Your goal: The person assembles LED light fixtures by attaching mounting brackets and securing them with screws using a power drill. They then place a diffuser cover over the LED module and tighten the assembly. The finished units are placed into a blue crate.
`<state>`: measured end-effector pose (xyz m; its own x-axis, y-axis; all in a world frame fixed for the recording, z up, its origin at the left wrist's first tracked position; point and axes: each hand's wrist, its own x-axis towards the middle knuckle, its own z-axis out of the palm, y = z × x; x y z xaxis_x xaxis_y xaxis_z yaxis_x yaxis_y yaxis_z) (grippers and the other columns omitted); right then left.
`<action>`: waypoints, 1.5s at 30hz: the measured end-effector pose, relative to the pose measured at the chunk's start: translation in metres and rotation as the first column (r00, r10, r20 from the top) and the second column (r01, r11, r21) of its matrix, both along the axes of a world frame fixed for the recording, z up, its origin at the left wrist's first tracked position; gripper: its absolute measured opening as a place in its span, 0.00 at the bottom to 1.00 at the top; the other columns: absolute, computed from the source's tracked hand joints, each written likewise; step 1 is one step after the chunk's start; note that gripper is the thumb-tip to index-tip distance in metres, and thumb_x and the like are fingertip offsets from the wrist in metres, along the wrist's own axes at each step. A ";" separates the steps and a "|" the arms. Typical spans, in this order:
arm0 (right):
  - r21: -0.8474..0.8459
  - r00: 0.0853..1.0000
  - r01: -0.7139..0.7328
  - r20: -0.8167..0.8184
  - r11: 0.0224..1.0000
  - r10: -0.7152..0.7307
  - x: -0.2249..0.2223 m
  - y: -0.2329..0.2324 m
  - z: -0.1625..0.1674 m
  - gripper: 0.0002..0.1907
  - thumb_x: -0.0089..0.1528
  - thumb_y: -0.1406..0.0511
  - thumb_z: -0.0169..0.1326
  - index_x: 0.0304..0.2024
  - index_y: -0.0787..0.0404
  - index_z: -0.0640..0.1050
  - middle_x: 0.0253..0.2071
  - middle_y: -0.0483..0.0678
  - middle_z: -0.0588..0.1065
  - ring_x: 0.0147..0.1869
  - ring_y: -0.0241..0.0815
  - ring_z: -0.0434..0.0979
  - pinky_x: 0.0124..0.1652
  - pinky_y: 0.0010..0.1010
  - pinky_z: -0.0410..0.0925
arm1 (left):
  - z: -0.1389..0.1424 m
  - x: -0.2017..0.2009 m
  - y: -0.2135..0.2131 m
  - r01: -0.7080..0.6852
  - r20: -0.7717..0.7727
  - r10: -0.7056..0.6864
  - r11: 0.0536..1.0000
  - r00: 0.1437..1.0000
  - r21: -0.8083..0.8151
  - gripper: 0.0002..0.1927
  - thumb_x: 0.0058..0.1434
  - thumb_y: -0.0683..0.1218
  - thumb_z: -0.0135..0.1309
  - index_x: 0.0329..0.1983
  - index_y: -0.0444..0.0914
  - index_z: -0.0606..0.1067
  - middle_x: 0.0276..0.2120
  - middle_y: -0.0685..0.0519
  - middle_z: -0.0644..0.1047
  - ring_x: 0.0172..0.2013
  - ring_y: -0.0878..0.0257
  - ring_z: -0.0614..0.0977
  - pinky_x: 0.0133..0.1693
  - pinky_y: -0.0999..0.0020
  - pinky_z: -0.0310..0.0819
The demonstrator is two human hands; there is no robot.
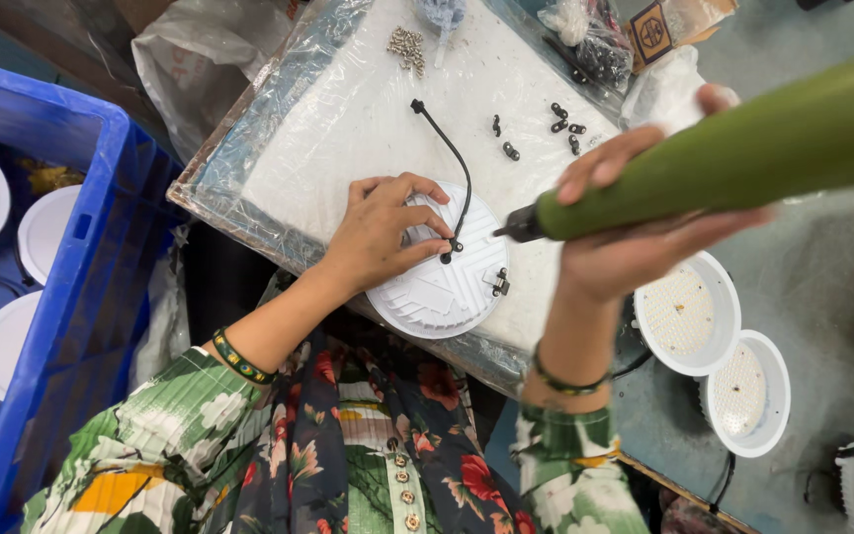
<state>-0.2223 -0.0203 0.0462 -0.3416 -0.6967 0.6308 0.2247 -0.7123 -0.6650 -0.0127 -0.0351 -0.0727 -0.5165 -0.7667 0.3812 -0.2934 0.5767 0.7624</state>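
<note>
My left hand (pixel 385 229) presses down on a round white lamp housing (pixel 444 287) that lies back-up on the white padded board (pixel 348 129). A black cable (pixel 450 148) runs from the housing's middle toward the far side. My right hand (pixel 635 237) grips a green electric screwdriver (pixel 733 158). Its dark tip points left, just above the housing near my left fingers. A small black clip (pixel 498 283) sits on the housing's right edge.
A pile of silver screws (pixel 407 46) and several black clips (pixel 555 124) lie on the board. A blue crate (pixel 61 287) at left holds white round lamps. More round lamps (pixel 684 311) lie on the grey floor at right. Plastic bags sit beyond the board.
</note>
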 end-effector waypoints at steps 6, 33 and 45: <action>0.208 0.975 -0.022 -0.211 0.978 0.067 -0.070 -0.004 0.089 0.43 0.68 0.35 0.31 0.59 0.67 0.65 0.31 0.55 0.70 0.22 0.44 0.70 0.21 0.34 0.64 | -0.003 0.001 -0.003 0.004 0.015 -0.004 1.000 1.000 -0.010 0.06 0.56 0.53 0.66 0.35 0.50 0.82 0.53 0.63 0.74 0.59 0.59 0.72 0.61 0.56 0.52; 0.159 0.944 -0.324 0.120 0.933 0.307 0.007 0.001 -0.018 0.49 0.61 0.28 0.30 0.38 0.69 0.69 0.21 0.52 0.65 0.18 0.42 0.66 0.18 0.31 0.63 | -0.003 -0.002 -0.002 -0.023 0.018 0.024 0.999 1.000 -0.027 0.08 0.57 0.56 0.65 0.33 0.50 0.83 0.52 0.64 0.75 0.58 0.61 0.72 0.61 0.57 0.53; 0.190 0.949 -0.302 0.150 0.934 0.276 0.004 0.000 -0.024 0.49 0.60 0.28 0.31 0.40 0.68 0.67 0.23 0.53 0.65 0.18 0.43 0.65 0.18 0.31 0.62 | -0.004 -0.004 -0.001 -0.033 0.015 0.034 0.999 0.999 -0.037 0.07 0.56 0.55 0.66 0.33 0.50 0.83 0.51 0.63 0.74 0.57 0.62 0.73 0.61 0.56 0.53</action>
<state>-0.2182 -0.0198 0.0220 -0.1695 -0.8874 0.4286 0.4866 -0.4536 -0.7466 -0.0164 -0.0361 -0.0764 -0.4969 -0.7692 0.4018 -0.3244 0.5941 0.7361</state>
